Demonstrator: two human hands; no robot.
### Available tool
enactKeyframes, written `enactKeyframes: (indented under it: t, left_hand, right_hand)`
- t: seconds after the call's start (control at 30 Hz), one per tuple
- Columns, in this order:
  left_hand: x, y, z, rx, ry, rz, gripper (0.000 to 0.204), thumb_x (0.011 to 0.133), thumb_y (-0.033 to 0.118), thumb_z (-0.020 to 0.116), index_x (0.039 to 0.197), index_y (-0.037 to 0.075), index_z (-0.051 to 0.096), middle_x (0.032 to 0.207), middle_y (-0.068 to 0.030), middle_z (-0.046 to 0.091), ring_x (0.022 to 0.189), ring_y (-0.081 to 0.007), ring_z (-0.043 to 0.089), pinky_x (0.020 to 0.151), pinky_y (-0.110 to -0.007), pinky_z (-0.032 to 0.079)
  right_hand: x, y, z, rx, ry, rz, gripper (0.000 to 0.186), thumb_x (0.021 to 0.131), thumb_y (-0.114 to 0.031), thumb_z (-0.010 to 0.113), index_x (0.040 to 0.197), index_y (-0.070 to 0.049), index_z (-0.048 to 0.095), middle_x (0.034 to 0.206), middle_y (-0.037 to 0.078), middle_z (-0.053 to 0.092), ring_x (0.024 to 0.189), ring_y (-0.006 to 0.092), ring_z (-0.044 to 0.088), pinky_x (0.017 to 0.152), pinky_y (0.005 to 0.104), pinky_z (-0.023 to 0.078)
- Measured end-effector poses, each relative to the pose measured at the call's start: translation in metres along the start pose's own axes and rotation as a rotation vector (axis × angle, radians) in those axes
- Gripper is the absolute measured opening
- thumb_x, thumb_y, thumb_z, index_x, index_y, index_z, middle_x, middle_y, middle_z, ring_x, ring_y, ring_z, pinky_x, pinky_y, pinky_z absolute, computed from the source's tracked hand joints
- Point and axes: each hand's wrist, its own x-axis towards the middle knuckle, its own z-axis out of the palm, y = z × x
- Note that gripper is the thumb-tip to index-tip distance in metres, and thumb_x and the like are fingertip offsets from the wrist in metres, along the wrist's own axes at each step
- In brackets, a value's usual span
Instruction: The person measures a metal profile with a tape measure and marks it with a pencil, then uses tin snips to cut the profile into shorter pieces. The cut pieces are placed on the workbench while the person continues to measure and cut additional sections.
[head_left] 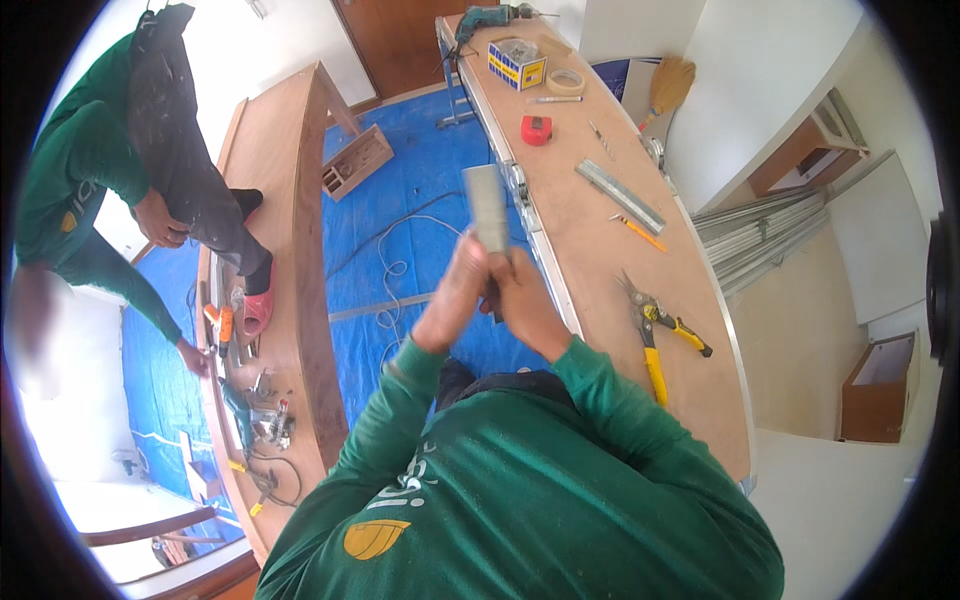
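Centre of frame: the person's two hands are raised together in front of the chest. Left hand (452, 295) and right hand (520, 295) press against each other, both closed around the lower end of a short grey metal strip (486, 207). The strip stands nearly upright out of the fists, its top end blurred. Both sleeves are green.

Right of the hands: a long wooden workbench (700, 390) runs from the upper middle down toward the lower right. On it, just right of the right hand, yellow-handled tin snips (652, 325) lie flat, untouched. Further up the bench: an orange pencil (640, 232), a grey metal channel piece (620, 195), a red tape measure (536, 130), a roll of masking tape (565, 82), a small yellow and blue box (517, 63), and a green power drill (485, 18) at the far end. A broom (668, 85) leans beyond the bench edge, upper right.

Below and behind the hands: blue floor sheet (420, 190) with a white cable looped on it.

Left of frame: a second person in a green top (70, 170) bends over a curved wooden panel (290, 180), one foot in a red sandal (255, 310) on it. Small tools are scattered at the panel's lower end; too small to tell apart.
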Motion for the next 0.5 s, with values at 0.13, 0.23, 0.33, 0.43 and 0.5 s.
enactKeyframes:
  t: [0.13,0.23,0.33,0.43,0.5]
  left_hand:
    - [-0.015,-0.016,0.044,0.206,0.005,0.034,0.069,0.122,0.05,0.055,0.171,0.004,0.041,0.152,-0.0146,0.061,0.129,-0.0253,0.07,0.093,-0.04,0.065]
    - [-0.018,-0.014,0.038,0.208,-0.111,-0.183,0.062,0.123,0.04,0.056,0.17,0.004,0.041,0.145,-0.0126,0.065,0.121,-0.022,0.074,0.087,-0.038,0.065]
    - [-0.024,-0.007,0.041,0.243,-0.17,-0.275,0.059,0.123,0.037,0.057,0.169,0.004,0.04,0.134,-0.0106,0.067,0.111,-0.0205,0.076,0.084,-0.036,0.063]
    - [-0.026,-0.008,0.044,0.233,-0.22,-0.285,0.057,0.123,0.036,0.056,0.168,0.006,0.039,0.125,-0.0094,0.066,0.1,-0.0198,0.077,0.08,-0.035,0.062]
    - [-0.027,-0.009,0.045,0.278,-0.242,-0.291,0.055,0.123,0.036,0.056,0.166,0.006,0.039,0.121,-0.0089,0.066,0.094,-0.0192,0.077,0.077,-0.034,0.062]
  right_hand:
    - [0.003,0.047,-0.029,-0.127,0.231,-0.332,0.039,0.121,-0.035,0.054,0.128,0.003,0.063,0.094,0.02,0.072,0.08,0.0296,0.073,0.072,0.0446,0.058]
    - [-0.021,0.043,-0.05,-0.082,0.026,-0.02,0.04,0.121,-0.034,0.055,0.127,0.005,0.066,0.097,0.019,0.074,0.089,0.0326,0.073,0.082,0.0484,0.057]
    - [-0.039,0.034,-0.073,-0.184,-0.099,0.06,0.04,0.12,-0.033,0.056,0.122,0.005,0.069,0.101,0.02,0.076,0.092,0.0365,0.074,0.084,0.0509,0.058]
    - [-0.043,0.032,-0.091,-0.419,-0.129,-0.058,0.039,0.119,-0.034,0.059,0.119,0.003,0.072,0.103,0.023,0.077,0.094,0.0408,0.075,0.084,0.0518,0.057]
    - [-0.045,0.037,-0.095,-0.507,-0.117,-0.152,0.038,0.117,-0.035,0.061,0.119,0.002,0.073,0.105,0.025,0.077,0.096,0.0436,0.075,0.084,0.0525,0.057]
